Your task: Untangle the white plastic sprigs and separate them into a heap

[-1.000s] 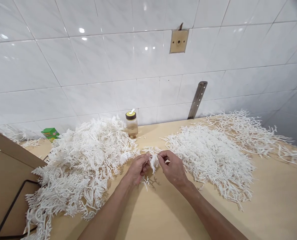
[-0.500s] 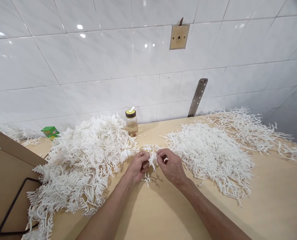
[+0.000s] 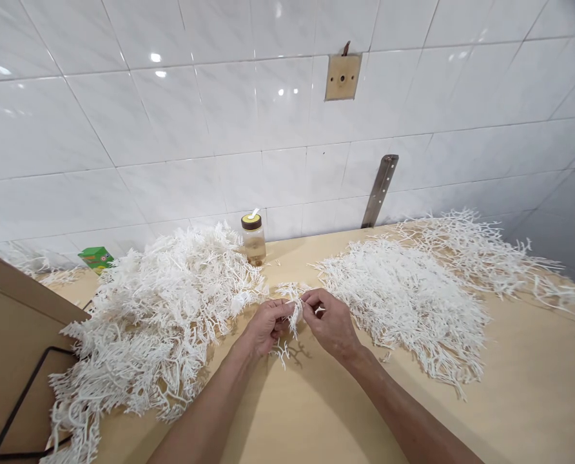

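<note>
My left hand (image 3: 267,325) is closed on a white branched piece (image 3: 294,318), pinched between thumb and forefinger at the middle of the table. From the right, my right hand (image 3: 330,320) pinches the same piece near its upper end. More thin white twigs (image 3: 282,353) hang below my left fingers. A tall, dense heap of white branched pieces (image 3: 156,316) lies to the left of my hands. To the right is a flatter heap of similar pieces (image 3: 408,299). A few small pieces (image 3: 287,288) lie just behind my fingers.
A jar with a dark-rimmed yellow lid (image 3: 254,241) stands behind the hands. A green box (image 3: 95,258) is at the back left, near a brown panel (image 3: 21,348). More loose branches (image 3: 490,248) lie at the back right. A metal bracket (image 3: 380,191) leans against the tiled wall.
Both hands have drawn slightly closer together around the white piece. The view has shifted slightly, and the heaps look unchanged.
</note>
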A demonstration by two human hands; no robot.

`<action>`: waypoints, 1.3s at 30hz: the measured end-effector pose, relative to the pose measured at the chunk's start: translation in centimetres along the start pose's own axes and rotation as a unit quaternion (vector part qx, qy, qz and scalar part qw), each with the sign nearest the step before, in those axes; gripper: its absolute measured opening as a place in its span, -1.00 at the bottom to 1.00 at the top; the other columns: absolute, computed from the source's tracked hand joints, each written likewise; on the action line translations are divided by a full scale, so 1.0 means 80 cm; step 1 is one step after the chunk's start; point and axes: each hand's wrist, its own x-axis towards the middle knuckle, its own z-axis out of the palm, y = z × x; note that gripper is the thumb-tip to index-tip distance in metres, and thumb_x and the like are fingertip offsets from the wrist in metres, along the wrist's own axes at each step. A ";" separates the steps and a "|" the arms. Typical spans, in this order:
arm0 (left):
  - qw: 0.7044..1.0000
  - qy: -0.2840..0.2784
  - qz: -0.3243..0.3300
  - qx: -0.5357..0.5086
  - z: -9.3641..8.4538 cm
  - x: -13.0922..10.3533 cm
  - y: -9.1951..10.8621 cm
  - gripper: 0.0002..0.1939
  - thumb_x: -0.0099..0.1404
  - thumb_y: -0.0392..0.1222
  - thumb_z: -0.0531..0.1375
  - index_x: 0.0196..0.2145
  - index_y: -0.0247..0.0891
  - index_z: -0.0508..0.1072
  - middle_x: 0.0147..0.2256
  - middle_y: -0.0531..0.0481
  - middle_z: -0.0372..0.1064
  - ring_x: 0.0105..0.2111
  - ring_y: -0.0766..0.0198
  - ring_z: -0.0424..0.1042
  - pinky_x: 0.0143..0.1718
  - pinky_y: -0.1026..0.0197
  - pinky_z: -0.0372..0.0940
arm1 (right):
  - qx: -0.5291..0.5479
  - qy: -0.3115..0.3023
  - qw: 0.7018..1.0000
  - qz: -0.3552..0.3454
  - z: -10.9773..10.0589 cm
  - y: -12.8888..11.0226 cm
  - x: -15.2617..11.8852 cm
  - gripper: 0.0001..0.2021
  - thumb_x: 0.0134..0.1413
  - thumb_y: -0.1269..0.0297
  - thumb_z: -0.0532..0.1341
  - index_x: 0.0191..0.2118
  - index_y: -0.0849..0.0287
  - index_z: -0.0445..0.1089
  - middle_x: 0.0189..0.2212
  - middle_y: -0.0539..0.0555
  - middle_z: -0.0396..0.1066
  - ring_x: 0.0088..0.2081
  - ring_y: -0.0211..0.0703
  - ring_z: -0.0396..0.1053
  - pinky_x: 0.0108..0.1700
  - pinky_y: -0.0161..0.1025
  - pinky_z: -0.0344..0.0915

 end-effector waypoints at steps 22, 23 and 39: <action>0.985 -0.021 0.056 0.165 -0.005 -0.004 0.003 -0.45 0.03 0.24 0.32 -0.59 -0.25 0.18 -0.65 0.21 -0.12 -0.63 0.47 -0.20 -0.57 0.25 -0.31 | 0.024 -0.057 0.994 0.087 -0.014 0.002 0.008 -0.92 -0.01 0.27 0.21 -0.37 0.14 0.40 -0.46 0.05 0.45 -0.42 -0.18 0.39 -0.50 -0.31 0.36; 0.985 -0.016 0.053 0.162 -0.005 -0.004 0.003 -0.45 0.03 0.24 0.32 -0.59 -0.25 0.18 -0.65 0.21 -0.12 -0.63 0.48 -0.20 -0.58 0.25 -0.31 | 0.029 -0.062 0.993 0.095 -0.014 0.001 0.008 -0.91 -0.01 0.27 0.21 -0.36 0.14 0.40 -0.46 0.05 0.44 -0.44 -0.19 0.38 -0.52 -0.31 0.35; 0.984 -0.038 0.032 0.174 0.002 -0.010 0.008 -0.51 0.01 0.15 0.35 -0.60 -0.25 0.21 -0.65 0.19 -0.06 -0.64 0.46 -0.13 -0.57 0.27 -0.24 | 0.086 -0.175 0.963 0.186 -0.025 -0.002 0.013 -0.82 0.00 0.22 0.23 -0.29 0.20 0.47 -0.56 -0.04 0.36 -0.63 -0.33 0.28 -0.65 -0.38 0.31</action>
